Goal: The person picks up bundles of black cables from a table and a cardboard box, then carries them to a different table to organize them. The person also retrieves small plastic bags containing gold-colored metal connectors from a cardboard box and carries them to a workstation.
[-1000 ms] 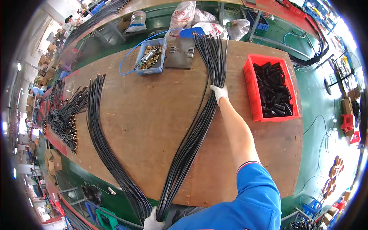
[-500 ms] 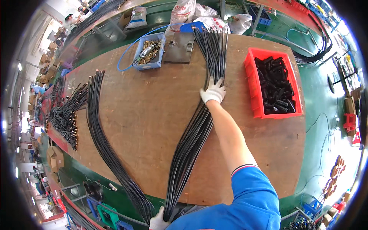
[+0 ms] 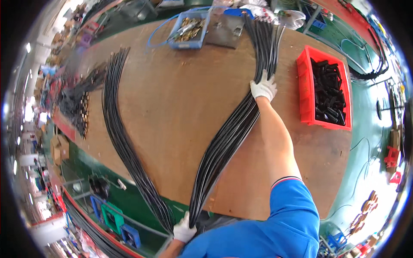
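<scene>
A long bundle of black cables (image 3: 228, 133) curves across the wooden table from its far edge to the near edge. My right hand (image 3: 263, 88), in a white glove, is wrapped over the far part of this bundle, its fingers slightly apart. Beyond it the cable ends fan out. At the near edge my gloved left hand (image 3: 185, 230) grips the bundle's near end; some of its fingers are hidden. A second black cable bundle (image 3: 122, 137) lies to the left, its near end coming down beside my left hand.
A red crate (image 3: 304, 90) of black sleeve-like parts stands on the right of the table (image 3: 172, 99). At the back are a blue bin (image 3: 187, 44) with brass-coloured pieces and a dark plate (image 3: 224, 32). More cables (image 3: 75, 103) are heaped at the far left.
The view has shifted, so the table contents sit higher and further right. Both hands remain on the same cable bundle, and more of the left hand and its wrist shows.
</scene>
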A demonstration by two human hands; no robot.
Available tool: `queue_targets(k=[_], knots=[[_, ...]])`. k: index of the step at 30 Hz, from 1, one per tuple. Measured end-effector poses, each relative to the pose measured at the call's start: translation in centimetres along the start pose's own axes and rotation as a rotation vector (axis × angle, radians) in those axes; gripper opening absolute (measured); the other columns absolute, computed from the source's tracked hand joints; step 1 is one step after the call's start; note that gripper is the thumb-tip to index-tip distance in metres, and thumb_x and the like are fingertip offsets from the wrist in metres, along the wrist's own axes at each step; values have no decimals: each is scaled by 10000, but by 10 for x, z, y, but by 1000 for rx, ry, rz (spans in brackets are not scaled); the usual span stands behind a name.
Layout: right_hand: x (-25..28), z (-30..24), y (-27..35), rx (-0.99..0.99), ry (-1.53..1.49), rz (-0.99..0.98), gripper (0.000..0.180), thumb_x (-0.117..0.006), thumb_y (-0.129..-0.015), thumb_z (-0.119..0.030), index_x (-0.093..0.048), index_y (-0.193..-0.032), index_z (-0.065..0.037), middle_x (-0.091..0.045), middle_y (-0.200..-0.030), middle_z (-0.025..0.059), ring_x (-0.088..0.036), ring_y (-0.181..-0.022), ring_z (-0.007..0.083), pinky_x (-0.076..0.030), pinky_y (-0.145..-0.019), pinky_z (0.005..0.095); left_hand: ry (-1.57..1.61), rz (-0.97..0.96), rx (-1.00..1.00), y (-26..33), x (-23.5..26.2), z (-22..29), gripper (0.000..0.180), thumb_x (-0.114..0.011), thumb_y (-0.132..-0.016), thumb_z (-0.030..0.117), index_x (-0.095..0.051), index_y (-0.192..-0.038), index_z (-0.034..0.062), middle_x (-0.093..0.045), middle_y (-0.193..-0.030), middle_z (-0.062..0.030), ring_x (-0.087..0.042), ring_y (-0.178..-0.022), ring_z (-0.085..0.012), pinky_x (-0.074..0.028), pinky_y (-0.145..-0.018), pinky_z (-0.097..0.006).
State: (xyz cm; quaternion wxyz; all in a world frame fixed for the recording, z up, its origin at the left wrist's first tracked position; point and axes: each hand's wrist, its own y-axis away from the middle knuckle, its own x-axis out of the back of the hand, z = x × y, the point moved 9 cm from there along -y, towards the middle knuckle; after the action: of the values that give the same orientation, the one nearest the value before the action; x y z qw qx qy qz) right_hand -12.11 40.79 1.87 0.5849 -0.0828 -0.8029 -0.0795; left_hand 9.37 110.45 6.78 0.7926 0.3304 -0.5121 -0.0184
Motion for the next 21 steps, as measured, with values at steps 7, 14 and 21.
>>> queue_targets(k=[7, 14, 21], knots=[[-2, 35, 213, 366, -238, 70, 754, -627, -882, -539, -418, -1490, -145, -361, -1522, 285, -353, -1375, 495, -267, -1160, 547, 118, -201, 74, -18, -40, -15, 886, -690, -828, 297, -209, -1546, 103, -621, -1115, -258, -664, -920, -448, -546, -814, -519], [8, 70, 487, 488, -347, -272, 645, -698, -877, -348, -481, -1410, -55, -459, -1440, 274, -444, -1320, 449, -351, -1119, 515, 153, -14, -6, -17, -67, -24, 814, -691, -832, 265, -274, -1518, 128, -637, -1058, -241, -685, -795, -431, -568, -725, -521], [-106, 123, 738, -748, -1122, -1407, 506, -681, -958, -333, -511, -1394, -140, -658, -1105, 95, -625, -1066, 206, -524, -877, 380, 225, -91, -127, -8, -62, -30, 913, -737, -787, 252, -254, -1547, 101, -607, -1207, -263, -646, -1065, -398, -540, -886, -468]])
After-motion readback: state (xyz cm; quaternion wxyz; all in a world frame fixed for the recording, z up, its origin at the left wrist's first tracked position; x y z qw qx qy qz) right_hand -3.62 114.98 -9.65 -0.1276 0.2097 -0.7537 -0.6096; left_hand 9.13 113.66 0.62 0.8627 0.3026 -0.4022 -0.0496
